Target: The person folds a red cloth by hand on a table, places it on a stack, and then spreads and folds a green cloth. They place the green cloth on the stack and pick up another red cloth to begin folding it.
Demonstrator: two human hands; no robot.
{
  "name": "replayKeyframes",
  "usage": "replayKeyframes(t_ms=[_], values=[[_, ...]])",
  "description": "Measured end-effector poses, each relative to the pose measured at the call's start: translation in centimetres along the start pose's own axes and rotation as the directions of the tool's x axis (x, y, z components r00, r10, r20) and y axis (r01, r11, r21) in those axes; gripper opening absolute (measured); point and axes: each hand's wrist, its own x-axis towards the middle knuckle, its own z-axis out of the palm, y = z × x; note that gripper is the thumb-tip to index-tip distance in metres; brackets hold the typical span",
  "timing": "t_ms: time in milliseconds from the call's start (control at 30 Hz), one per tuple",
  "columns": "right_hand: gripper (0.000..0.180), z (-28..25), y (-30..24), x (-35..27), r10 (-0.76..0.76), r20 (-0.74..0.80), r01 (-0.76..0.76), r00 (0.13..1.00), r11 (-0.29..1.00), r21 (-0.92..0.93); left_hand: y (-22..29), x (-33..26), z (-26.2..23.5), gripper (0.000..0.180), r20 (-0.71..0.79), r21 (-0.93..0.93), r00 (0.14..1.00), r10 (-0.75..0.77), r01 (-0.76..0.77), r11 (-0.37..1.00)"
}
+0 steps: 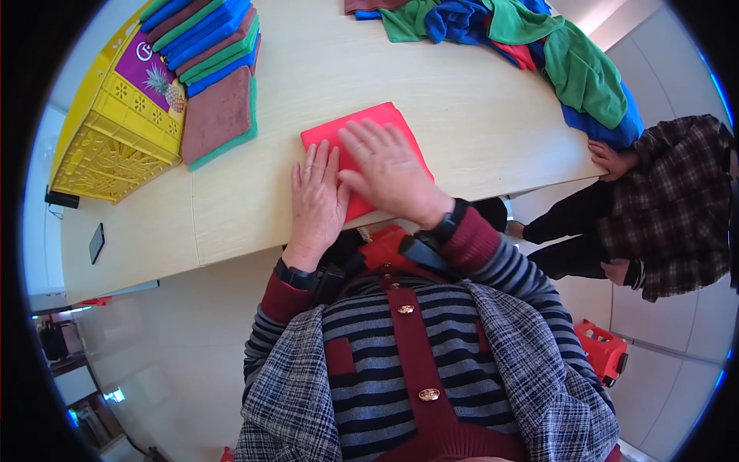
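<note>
A red folded cloth [405, 137] lies flat near the front edge of the table. My left hand [317, 199] rests on its left side, fingers stretched out and pointing away from me. My right hand [391, 165] is spread over the middle of the cloth, its thumb reaching toward the left hand. Neither hand grips anything. The palms hide much of the cloth's near part.
Folded brown, green and blue cloths [219, 115] stand beside a yellow crate [115, 158] on the left. A phone [97, 243] lies near the left edge. Loose cloths [581, 73] are heaped at the far right, where another person's hand [612, 159] touches the table.
</note>
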Motion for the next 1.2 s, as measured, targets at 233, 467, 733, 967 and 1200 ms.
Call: replayKeyframes(t_ms=[233,467,733,967,1200], values=[[0.069,2.8,1.5,0.5,0.021,0.116,-0.021,0.993,1.0,-0.005,0.1,0.3,-0.1,0.062,0.105,0.064,0.993,-0.048,0.041,0.997],[0.068,2.0,4.1,0.5,0.147,0.11,-0.136,0.983,0.986,-0.1,0.5,0.3,-0.7,0.062,0.113,0.016,0.992,-0.058,0.056,0.998],[0.067,2.3,4.3,0.7,0.123,0.141,-0.115,0.982,0.991,-0.064,-1.8,-2.9,-3.5,0.055,-0.037,-0.261,0.995,-0.09,0.077,0.962],[0.068,2.6,-0.4,0.4,-0.029,0.204,0.025,0.978,0.999,0.022,-3.9,-13.1,-7.0,0.048,0.604,-0.532,0.687,-0.404,0.725,0.437],[0.068,3.3,-6.9,0.1,-0.318,0.269,0.249,0.909,0.933,0.26,0.8,-13.9,-6.3,0.047,0.528,-0.809,0.654,-0.541,0.193,-0.555]])
